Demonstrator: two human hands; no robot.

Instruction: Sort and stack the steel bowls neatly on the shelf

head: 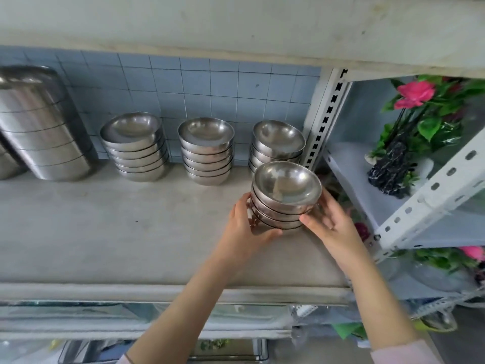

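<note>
A short stack of steel bowls (286, 190) stands near the right end of the grey concrete shelf (118, 232). My left hand (246, 232) grips its left side and my right hand (330, 222) grips its right side. Along the tiled back wall stand three more bowl stacks: a left stack (135, 147), a middle stack (206, 149) and a right stack (277, 143), the last one just behind the stack I hold. Whether the held stack rests on the shelf or is just above it I cannot tell.
A tall pile of larger steel vessels (42, 122) leans at the shelf's far left. A white slotted metal rack (328, 114) borders the right end, with artificial flowers (417, 106) on it. Another concrete slab (236, 27) hangs low overhead.
</note>
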